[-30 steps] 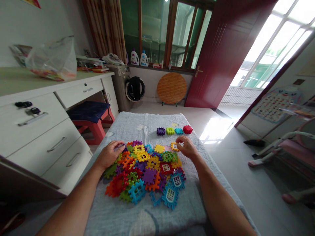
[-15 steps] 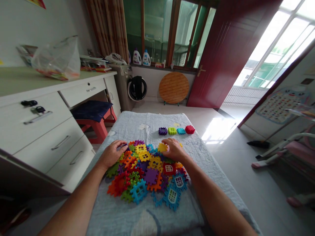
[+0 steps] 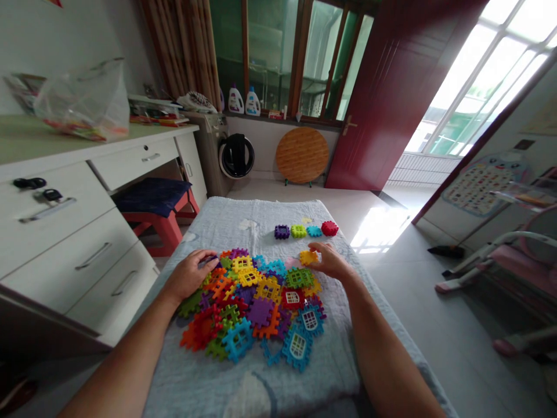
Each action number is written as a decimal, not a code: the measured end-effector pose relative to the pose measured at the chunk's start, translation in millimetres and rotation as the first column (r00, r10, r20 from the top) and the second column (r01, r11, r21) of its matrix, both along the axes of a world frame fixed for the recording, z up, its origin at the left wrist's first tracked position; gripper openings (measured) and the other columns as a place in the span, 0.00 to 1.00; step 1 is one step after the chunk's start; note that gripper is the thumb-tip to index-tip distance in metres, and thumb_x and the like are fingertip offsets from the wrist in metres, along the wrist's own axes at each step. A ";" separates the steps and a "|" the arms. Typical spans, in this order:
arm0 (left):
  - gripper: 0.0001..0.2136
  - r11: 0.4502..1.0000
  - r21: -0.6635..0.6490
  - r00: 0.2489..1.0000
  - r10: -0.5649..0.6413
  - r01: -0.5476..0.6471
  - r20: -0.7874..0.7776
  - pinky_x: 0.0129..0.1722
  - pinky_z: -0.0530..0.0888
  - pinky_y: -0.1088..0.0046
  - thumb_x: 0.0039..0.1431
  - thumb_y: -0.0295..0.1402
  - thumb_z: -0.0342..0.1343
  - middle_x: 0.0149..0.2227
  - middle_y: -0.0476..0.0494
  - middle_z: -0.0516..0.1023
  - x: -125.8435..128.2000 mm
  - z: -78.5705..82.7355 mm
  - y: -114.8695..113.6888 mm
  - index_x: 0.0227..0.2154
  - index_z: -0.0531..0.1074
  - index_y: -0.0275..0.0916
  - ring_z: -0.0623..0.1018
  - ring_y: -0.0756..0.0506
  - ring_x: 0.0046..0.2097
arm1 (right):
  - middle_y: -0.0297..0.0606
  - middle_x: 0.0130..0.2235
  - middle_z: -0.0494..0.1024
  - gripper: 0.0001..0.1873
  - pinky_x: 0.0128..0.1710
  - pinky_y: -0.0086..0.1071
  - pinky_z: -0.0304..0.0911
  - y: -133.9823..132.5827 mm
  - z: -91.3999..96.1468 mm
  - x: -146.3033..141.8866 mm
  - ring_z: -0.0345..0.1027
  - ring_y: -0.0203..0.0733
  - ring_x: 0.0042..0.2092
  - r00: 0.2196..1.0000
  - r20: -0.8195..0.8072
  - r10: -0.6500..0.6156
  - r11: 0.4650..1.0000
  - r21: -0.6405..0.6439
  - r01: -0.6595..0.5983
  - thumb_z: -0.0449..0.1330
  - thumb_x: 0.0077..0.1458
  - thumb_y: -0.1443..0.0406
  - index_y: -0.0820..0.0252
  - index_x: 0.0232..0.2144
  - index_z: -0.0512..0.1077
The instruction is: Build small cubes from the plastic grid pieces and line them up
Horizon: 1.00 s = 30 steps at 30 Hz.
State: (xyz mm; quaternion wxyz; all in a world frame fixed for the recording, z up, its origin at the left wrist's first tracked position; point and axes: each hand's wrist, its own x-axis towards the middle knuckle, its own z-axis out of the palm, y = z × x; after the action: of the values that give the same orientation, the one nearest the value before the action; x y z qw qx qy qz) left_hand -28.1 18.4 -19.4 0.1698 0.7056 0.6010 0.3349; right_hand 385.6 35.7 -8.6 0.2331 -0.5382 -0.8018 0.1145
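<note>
My right hand (image 3: 334, 262) pinches a yellow interlocking block piece (image 3: 308, 257) by its edge, to the right of the pile's far end. At the pile's left edge, my left hand (image 3: 190, 275) is curled with its fingers round a dark purple piece (image 3: 211, 260), mostly hidden by the fingers. Between my hands lies a heap of toothed plastic pieces: a purple square (image 3: 261, 312), a green piece (image 3: 299, 277), a red piece with a white window (image 3: 293, 298), blue window pieces (image 3: 298, 345) and yellow frames (image 3: 249, 277).
Behind the pile stands a row of assembled blocks: purple (image 3: 282, 231), green (image 3: 299, 231), light blue (image 3: 314, 231) and red (image 3: 329, 228). A pale blue cloth (image 3: 322, 380) covers the table. A red stool (image 3: 163, 229) and white drawers (image 3: 82, 232) stand left; a pink chair (image 3: 517, 261) stands right.
My right hand has moved right, away from the pile, with the yellow piece, uncovering the green piece. My left hand stays at the pile's left edge. The view has shifted slightly.
</note>
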 end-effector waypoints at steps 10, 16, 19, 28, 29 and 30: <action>0.20 1.000 0.008 1.000 -0.005 0.005 0.008 0.48 0.72 0.66 0.51 0.51 0.51 0.42 0.43 0.78 -0.5 -0.3 0.6 0.38 0.73 0.41 0.77 0.42 0.44 | 0.43 0.45 0.75 0.28 0.50 0.41 0.58 1.4 -1.3 -6.7 0.67 0.47 0.45 0.998 0.058 0.021 1.000 0.009 -0.021 0.66 0.42 0.65 0.60 0.48 0.68; 0.19 1.000 0.003 1.000 -0.006 0.006 0.011 0.48 0.72 0.67 0.52 0.49 0.52 0.43 0.43 0.77 -0.7 -2.3 0.9 0.38 0.73 0.40 0.77 0.42 0.45 | 0.45 0.45 0.73 0.27 0.48 0.39 0.58 0.6 3.0 -15.7 0.66 0.47 0.45 0.990 0.140 -0.008 0.999 -0.037 0.013 0.64 0.43 0.65 0.63 0.48 0.69; 0.18 1.000 0.009 1.000 -0.006 0.006 0.008 0.49 0.72 0.67 0.53 0.48 0.51 0.43 0.42 0.77 -0.8 -3.3 1.1 0.38 0.73 0.40 0.76 0.42 0.46 | 0.46 0.43 0.72 0.26 0.45 0.38 0.58 1.5 7.2 -20.6 0.64 0.49 0.44 0.974 0.222 -0.040 0.997 -0.062 0.055 0.65 0.42 0.63 0.62 0.47 0.70; 0.15 0.999 0.035 1.000 -0.013 0.013 0.008 0.50 0.70 0.66 0.55 0.46 0.51 0.42 0.43 0.77 0.4 -2.6 0.2 0.37 0.73 0.40 0.75 0.42 0.46 | 0.44 0.41 0.69 0.24 0.41 0.39 0.53 26.6 46.1 -44.6 0.58 0.50 0.42 0.932 0.360 -0.034 0.998 -0.041 0.052 0.67 0.36 0.62 0.59 0.40 0.73; 0.15 0.999 0.037 1.000 -0.011 0.011 0.004 0.50 0.70 0.67 0.55 0.45 0.51 0.42 0.43 0.77 0.9 -2.2 0.0 0.37 0.73 0.40 0.75 0.42 0.46 | 0.44 0.42 0.69 0.25 0.42 0.39 0.53 32.9 51.7 -53.5 0.58 0.50 0.43 0.942 0.334 -0.034 0.999 0.007 0.034 0.66 0.37 0.62 0.58 0.42 0.72; 0.15 0.999 0.038 1.000 -0.010 0.010 -0.001 0.50 0.70 0.67 0.55 0.45 0.51 0.42 0.43 0.77 1.3 -1.7 -0.2 0.37 0.73 0.40 0.75 0.42 0.46 | 0.43 0.43 0.69 0.26 0.43 0.39 0.52 39.8 56.2 -64.1 0.57 0.50 0.44 0.951 0.307 -0.017 0.999 0.048 0.002 0.65 0.39 0.62 0.57 0.44 0.71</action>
State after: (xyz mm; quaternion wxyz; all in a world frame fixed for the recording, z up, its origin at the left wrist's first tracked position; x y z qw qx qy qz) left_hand -26.8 18.2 -21.1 0.1579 0.7118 0.5911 0.3450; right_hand 321.5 75.5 47.6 0.1185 -0.5477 -0.8282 0.0092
